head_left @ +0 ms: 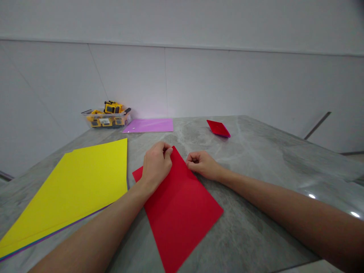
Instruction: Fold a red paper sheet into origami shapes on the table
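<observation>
A red sheet of paper [182, 208] lies slanted on the grey marble table [256, 159] in front of me. My left hand [156, 163] rests on its far corner with the fingers curled and pressed down on the paper's top edge. My right hand [202, 163] lies at the sheet's right edge, fingers curled into a loose fist touching the paper's border.
A stack of coloured sheets with a yellow one on top [74, 189] lies at the left. Farther back are a purple sheet [149, 125], a small folded red paper piece [218, 128], and a clear box with yellow toy vehicles [108, 115] by the wall.
</observation>
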Action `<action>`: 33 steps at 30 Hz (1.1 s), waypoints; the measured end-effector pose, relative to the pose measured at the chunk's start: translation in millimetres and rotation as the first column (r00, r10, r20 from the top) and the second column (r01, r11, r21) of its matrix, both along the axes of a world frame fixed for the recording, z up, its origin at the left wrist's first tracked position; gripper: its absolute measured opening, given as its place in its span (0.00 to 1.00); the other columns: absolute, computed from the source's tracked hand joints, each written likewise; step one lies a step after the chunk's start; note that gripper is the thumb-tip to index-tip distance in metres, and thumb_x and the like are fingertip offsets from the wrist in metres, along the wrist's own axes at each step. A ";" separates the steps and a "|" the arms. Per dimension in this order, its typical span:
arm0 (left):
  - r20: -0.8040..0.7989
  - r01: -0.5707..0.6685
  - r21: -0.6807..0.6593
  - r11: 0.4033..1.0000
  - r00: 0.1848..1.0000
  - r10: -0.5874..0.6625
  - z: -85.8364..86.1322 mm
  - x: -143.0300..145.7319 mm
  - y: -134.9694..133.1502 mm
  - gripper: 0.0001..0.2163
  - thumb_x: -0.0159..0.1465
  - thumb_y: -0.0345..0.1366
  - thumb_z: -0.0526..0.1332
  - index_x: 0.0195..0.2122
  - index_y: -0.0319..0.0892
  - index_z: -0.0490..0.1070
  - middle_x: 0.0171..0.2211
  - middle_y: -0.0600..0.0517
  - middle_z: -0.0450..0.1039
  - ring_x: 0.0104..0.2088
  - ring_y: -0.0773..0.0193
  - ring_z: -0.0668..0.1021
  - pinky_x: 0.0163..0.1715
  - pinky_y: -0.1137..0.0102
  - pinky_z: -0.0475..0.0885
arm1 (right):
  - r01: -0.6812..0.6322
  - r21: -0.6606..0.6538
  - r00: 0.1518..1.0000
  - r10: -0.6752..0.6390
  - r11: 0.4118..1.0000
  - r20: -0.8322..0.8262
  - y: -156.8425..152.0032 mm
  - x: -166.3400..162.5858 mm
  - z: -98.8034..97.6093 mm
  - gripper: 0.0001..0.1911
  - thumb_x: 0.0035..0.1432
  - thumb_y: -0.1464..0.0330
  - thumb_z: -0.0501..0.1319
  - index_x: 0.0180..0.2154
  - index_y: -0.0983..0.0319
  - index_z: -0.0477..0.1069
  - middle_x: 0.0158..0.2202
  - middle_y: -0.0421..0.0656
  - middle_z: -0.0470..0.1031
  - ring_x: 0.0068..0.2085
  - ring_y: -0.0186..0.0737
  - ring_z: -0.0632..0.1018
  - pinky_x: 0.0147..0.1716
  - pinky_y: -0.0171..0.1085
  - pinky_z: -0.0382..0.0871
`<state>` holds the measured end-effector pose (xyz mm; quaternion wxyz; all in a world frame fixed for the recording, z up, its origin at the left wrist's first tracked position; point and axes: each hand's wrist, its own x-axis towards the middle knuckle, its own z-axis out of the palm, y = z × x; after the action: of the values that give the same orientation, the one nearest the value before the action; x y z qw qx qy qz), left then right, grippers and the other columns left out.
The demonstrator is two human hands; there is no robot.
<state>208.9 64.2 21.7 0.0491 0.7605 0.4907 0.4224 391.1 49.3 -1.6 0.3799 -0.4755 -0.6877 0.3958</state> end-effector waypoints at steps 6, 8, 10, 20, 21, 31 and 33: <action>0.044 -0.032 -0.018 0.999 0.999 0.033 0.3 -3.3 1.8 0.06 0.62 0.34 0.56 0.32 0.42 0.71 0.31 0.50 0.76 0.31 0.60 0.76 0.33 0.67 0.67 | -0.002 -0.005 1.000 0.002 1.000 0.008 -0.2 0.8 0.7 0.04 0.44 0.69 0.56 0.21 0.63 0.64 0.18 0.35 0.62 0.22 0.28 0.62 0.20 0.29 0.53; 0.044 -0.040 -0.021 0.999 0.998 0.041 0.6 -4.0 1.9 0.06 0.62 0.34 0.56 0.32 0.42 0.71 0.31 0.50 0.76 0.31 0.60 0.76 0.33 0.67 0.67 | -0.001 -0.006 1.000 0.001 1.000 0.009 -1.2 0.1 1.5 0.04 0.44 0.69 0.56 0.21 0.63 0.64 0.18 0.35 0.62 0.21 0.28 0.62 0.20 0.29 0.52; 0.060 -0.056 -0.028 0.998 0.997 0.057 0.9 -5.2 2.6 0.06 0.62 0.34 0.56 0.32 0.42 0.71 0.30 0.50 0.76 0.31 0.60 0.76 0.32 0.67 0.67 | -0.003 -0.008 1.000 0.003 1.000 0.012 -2.0 -0.4 1.9 0.04 0.44 0.69 0.56 0.21 0.63 0.64 0.18 0.34 0.61 0.21 0.28 0.61 0.20 0.29 0.52; 0.128 -0.101 -0.070 0.992 0.986 0.109 5.2 -9.8 5.3 0.06 0.61 0.35 0.56 0.31 0.42 0.71 0.29 0.51 0.75 0.30 0.61 0.76 0.34 0.67 0.67 | -0.010 -0.013 1.000 0.010 1.000 0.017 -2.8 -0.3 4.5 0.04 0.44 0.70 0.55 0.21 0.62 0.63 0.18 0.34 0.60 0.21 0.28 0.59 0.20 0.30 0.51; 0.130 -0.116 -0.073 0.991 0.984 0.125 6.1 -10.3 5.5 0.06 0.61 0.35 0.56 0.31 0.42 0.71 0.29 0.51 0.76 0.30 0.60 0.76 0.34 0.67 0.67 | -0.011 -0.016 1.000 0.011 1.000 0.016 -2.7 0.0 4.3 0.04 0.44 0.69 0.55 0.21 0.62 0.63 0.18 0.34 0.59 0.21 0.28 0.59 0.20 0.30 0.51; 0.137 -0.228 -0.042 0.973 0.963 0.232 10.7 -18.3 10.3 0.06 0.61 0.36 0.57 0.31 0.42 0.72 0.29 0.51 0.76 0.31 0.59 0.76 0.34 0.67 0.67 | 0.004 -0.017 1.000 -0.003 1.000 0.023 -0.9 1.6 1.4 0.05 0.43 0.68 0.55 0.20 0.62 0.63 0.18 0.34 0.59 0.21 0.28 0.59 0.20 0.30 0.50; 0.141 -0.255 -0.024 0.967 0.956 0.255 11.9 -20.6 10.9 0.06 0.61 0.36 0.57 0.31 0.42 0.72 0.29 0.51 0.76 0.31 0.59 0.76 0.34 0.67 0.67 | 0.006 -0.024 1.000 -0.006 1.000 0.027 -1.2 1.4 2.2 0.05 0.43 0.68 0.55 0.20 0.62 0.62 0.18 0.34 0.58 0.20 0.28 0.59 0.19 0.31 0.50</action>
<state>188.3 75.0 33.6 0.0316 0.6584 0.5812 0.4772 392.4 48.1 0.6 0.3660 -0.4874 -0.6865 0.3965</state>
